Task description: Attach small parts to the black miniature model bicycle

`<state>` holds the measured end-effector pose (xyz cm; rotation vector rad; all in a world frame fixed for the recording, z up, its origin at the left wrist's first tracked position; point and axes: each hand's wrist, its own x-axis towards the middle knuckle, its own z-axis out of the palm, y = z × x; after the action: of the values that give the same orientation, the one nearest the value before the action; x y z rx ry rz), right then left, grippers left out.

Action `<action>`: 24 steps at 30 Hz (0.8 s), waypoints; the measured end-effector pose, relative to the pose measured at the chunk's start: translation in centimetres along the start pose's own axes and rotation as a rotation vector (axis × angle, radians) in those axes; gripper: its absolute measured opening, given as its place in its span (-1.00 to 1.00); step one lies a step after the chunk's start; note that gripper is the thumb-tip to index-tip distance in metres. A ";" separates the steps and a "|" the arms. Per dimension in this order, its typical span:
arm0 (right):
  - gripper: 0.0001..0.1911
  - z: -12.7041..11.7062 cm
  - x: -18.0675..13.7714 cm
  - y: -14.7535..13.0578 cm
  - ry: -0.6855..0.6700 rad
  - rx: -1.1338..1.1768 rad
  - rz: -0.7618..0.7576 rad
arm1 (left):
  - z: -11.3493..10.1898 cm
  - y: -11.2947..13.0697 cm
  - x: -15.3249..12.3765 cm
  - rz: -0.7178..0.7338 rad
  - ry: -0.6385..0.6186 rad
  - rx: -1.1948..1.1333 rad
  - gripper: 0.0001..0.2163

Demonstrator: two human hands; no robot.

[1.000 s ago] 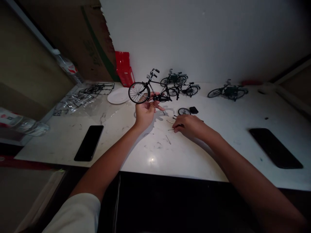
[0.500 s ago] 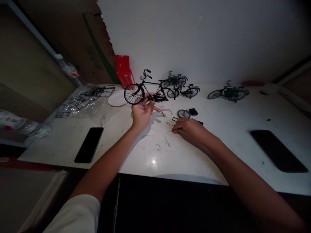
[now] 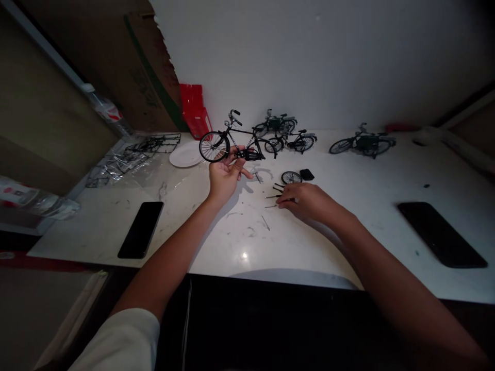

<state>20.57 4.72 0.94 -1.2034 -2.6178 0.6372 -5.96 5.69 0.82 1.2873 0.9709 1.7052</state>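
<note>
The left hand (image 3: 224, 180) grips a black model bicycle (image 3: 250, 153), held above the white table (image 3: 216, 242); the right hand (image 3: 305, 201) is at some thin rods (image 3: 273, 197) near a loose wheel (image 3: 291, 178) (from where I stand, I cannot tell whether this hand grasps any).

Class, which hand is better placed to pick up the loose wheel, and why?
Probably the right hand: it is close beside the loose wheel, while the left hand holds the model bicycle.

The head view looks forward and down from above and behind the gripping left hand (image 3: 225, 176), fairly near.
</note>
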 end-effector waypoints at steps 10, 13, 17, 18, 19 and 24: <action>-0.82 0.7 -0.2 -1.4 0.001 -0.132 -0.055 | 0.1 -0.1 -0.2 -0.069 -0.062 -0.001 -0.41; -0.84 0.8 -0.3 -2.3 0.003 -0.204 -0.029 | 0.1 0.1 -0.3 -0.067 -0.088 0.000 -0.45; -0.89 1.0 -0.3 -2.2 0.026 -0.220 0.004 | 0.0 -0.1 -0.3 -0.047 -0.112 -0.007 -0.53; -0.90 1.0 -0.2 -1.9 0.023 -0.202 0.020 | 0.0 -0.2 -0.2 -0.044 -0.115 -0.007 -0.54; -0.90 1.0 -0.2 -1.5 0.020 -0.181 0.041 | 0.0 -0.4 -0.1 -0.041 -0.119 -0.006 -0.55; -0.83 0.3 0.0 -0.2 -0.011 -0.071 0.075 | -0.1 -0.8 0.2 -0.049 -0.154 -0.013 -0.57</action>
<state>20.26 4.52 0.75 -1.3273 -2.6355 0.5697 -5.96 6.14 0.18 1.3536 0.8925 1.5482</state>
